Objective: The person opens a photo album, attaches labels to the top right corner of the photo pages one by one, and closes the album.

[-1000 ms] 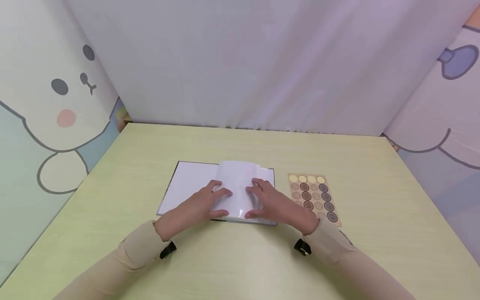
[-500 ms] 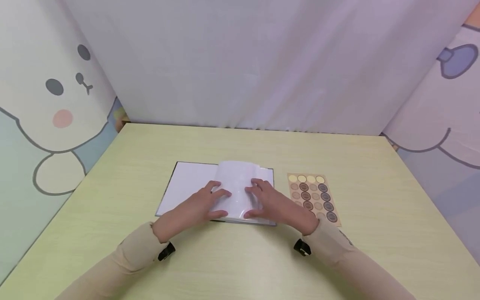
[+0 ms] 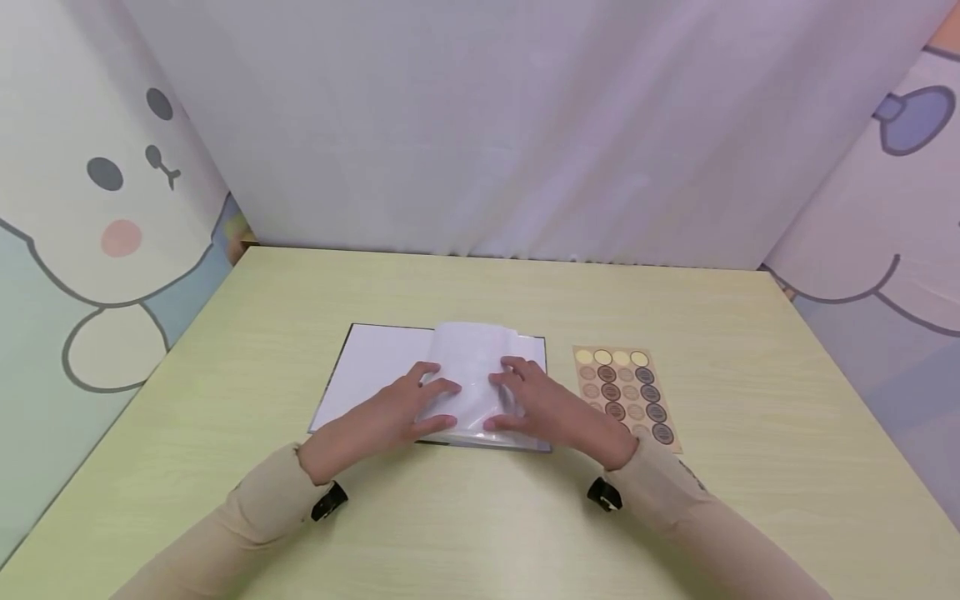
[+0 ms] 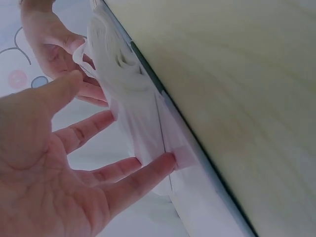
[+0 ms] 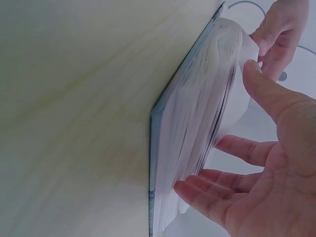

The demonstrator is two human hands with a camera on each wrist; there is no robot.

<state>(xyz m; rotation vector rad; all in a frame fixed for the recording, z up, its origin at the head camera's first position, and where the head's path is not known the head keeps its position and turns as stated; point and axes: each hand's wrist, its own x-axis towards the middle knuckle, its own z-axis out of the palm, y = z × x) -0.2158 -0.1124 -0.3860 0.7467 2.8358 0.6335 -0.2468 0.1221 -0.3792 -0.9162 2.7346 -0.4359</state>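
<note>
An open album [image 3: 375, 350] with a thick block of glossy clear-sleeved pages [image 3: 472, 354] lies in the middle of the table. Its white inside cover shows at the left. My left hand [image 3: 393, 408] rests on the left side of the raised pages, fingers spread. Across from it, my right hand [image 3: 547, 404] touches their right side, fingers also spread. In the left wrist view the fingertips [image 4: 168, 162] press near where the bulging pages meet the cover. The right wrist view shows fingertips [image 5: 183, 186] against the stacked page edges [image 5: 207, 113].
A brown sheet of round stickers [image 3: 632, 390] lies to the right of the album, partly covered by the right wrist. The pale wooden table [image 3: 480, 533] reaches back to a white curtain [image 3: 450, 125]. Cartoon-printed cloth [image 3: 112, 350] hangs at both sides.
Both hands stay on the pages almost unmoved. The shine on the top sleeve has shifted, and the head view has turned very slightly.
</note>
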